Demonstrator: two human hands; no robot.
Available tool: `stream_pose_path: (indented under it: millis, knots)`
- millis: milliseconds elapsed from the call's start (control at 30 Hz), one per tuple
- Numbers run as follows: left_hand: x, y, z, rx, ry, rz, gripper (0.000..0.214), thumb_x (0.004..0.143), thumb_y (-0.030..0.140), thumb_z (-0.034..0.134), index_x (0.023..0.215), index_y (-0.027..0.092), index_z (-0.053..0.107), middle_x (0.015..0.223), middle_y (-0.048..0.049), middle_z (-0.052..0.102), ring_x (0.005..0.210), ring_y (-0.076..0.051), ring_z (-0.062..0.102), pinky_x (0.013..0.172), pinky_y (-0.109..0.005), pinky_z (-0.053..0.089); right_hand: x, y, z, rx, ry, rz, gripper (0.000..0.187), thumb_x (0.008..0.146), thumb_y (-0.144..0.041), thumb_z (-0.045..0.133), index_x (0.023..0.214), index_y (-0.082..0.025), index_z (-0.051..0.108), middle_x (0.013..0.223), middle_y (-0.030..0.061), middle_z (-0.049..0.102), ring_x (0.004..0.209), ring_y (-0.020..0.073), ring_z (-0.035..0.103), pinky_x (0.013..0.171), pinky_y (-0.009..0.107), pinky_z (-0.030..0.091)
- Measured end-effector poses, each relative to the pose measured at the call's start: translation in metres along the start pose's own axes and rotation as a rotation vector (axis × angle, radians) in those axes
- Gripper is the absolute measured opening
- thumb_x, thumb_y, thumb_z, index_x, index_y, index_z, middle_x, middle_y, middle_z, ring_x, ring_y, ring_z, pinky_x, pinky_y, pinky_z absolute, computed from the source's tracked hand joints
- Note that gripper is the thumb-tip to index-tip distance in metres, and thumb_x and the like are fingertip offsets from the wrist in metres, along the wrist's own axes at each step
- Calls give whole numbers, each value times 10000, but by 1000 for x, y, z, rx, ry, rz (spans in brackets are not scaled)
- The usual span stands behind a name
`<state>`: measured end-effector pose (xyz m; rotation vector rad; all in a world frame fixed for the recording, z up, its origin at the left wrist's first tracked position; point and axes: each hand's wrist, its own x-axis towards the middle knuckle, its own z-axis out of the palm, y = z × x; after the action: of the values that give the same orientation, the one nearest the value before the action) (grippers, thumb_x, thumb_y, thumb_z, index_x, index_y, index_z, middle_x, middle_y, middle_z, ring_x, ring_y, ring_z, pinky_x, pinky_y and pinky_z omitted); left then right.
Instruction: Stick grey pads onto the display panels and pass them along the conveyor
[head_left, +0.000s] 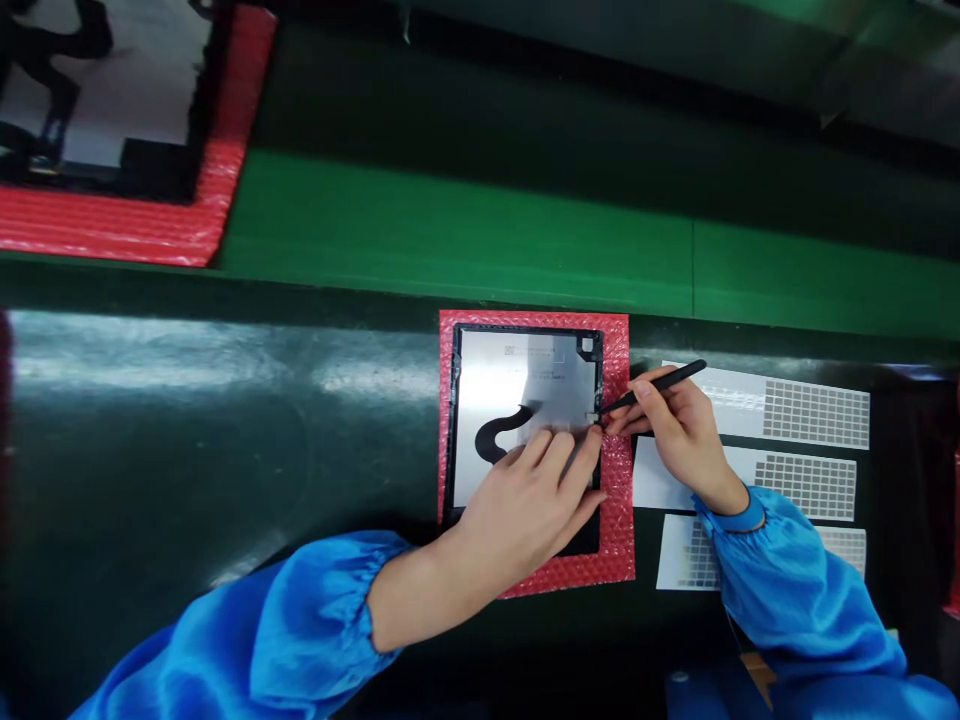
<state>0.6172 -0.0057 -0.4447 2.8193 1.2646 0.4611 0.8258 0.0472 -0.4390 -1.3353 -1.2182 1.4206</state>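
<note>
A tablet-sized screen panel [487, 370] with a silver back, a black frame and a curved black flex cable [487, 437] lies on a red bubble-wrap sheet [616, 370]. My left hand [529, 490] rests across the panel's lower part, fingers stretched out, its fingertips near the right edge; it covers part of the cable. In my right hand [679, 425] I grip black tweezers [667, 380], their tip at a small pale piece [591, 417] on the panel's right edge. Whether the tip pinches that piece cannot be made out.
Three white sheets with rows of small grey squares, such as the top sheet [814, 415], lie to the right, partly under my right arm. At the upper left, another panel [150, 90] sits on red bubble wrap [225, 170]. A green strip [465, 240] runs behind the dark table [187, 440].
</note>
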Motion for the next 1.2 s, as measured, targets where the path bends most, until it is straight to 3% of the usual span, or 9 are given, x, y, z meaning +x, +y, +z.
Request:
stream_pose_path:
  millis: [500,900,1033,1133,1200]
  knots:
    - [3,-2,-2,-2,-2,11,587,1035,388,566,1474,-2,550,1048,-152,693,932,-280,667,674,-366,606,0,0,-1,14,-3,-7,365,979,-560,719,1024,-220,596,730,-3,768,623,172,795,590,272,692]
    - [5,-3,1,-76,-58,-33,591,1019,362,564,1487,4,528,1114,-161,686,970,-300,672,646,-384,615,2,-6,-2,27,32,-21,397,919,-635,757,973,-269,612,687,-16,757,570,210,782,562,341,705]
    - [3,-5,5,-96,-28,-21,644,1034,375,556,1525,-28,448,1112,-173,690,976,-295,682,669,-378,624,-22,-37,-16,-21,160,-133,317,953,-577,756,973,-274,664,735,6,778,594,221,791,589,365,710]
    - [0,-8,4,-85,-16,-16,640,1050,382,536,1529,-31,435,1143,-194,690,1013,-301,691,701,-381,630,-63,-52,-34,-86,269,-232,218,1017,-496,709,1001,-279,693,761,16,772,626,233,802,600,384,712]
    - [1,-8,1,-67,-40,-36,633,1054,410,529,1525,-7,456,1150,-197,688,1020,-310,697,692,-388,629,-94,-48,-48,-135,325,-256,178,1030,-459,701,1014,-282,702,783,19,768,638,242,805,602,401,714]
